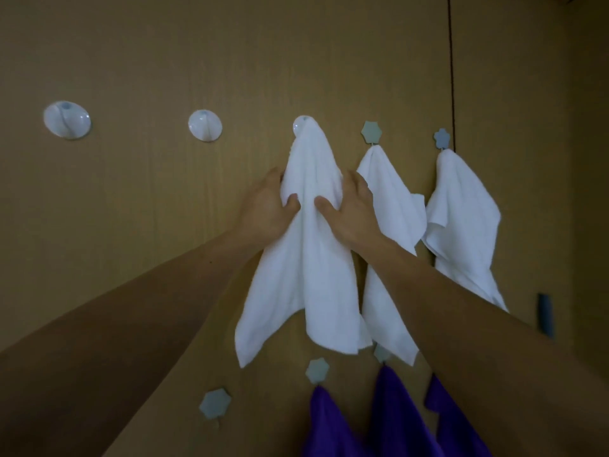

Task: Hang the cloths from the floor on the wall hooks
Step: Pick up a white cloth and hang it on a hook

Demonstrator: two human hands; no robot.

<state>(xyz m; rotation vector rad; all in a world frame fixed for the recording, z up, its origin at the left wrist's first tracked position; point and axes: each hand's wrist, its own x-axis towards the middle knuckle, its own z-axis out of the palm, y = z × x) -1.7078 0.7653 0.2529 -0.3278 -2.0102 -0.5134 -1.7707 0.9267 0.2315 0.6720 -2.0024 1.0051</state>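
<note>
A white cloth (306, 258) hangs by its top from a round white hook (300, 124) on the brown wall. My left hand (267, 206) grips the cloth's left side, thumb in front. My right hand (349, 209) grips its right side the same way. Two more white cloths (392, 206) (461, 209) hang to the right from small grey flower-shaped hooks (371, 130) (441, 137). Below, three purple cloths (326, 423) (398, 410) (451, 420) hang from a lower row.
Two bare round white hooks (67, 120) (205, 125) sit on the wall to the left. A bare grey flower hook (215, 403) is low on the wall, with another (317, 371) above the left purple cloth. A dark vertical seam (451, 77) runs down the wall at right.
</note>
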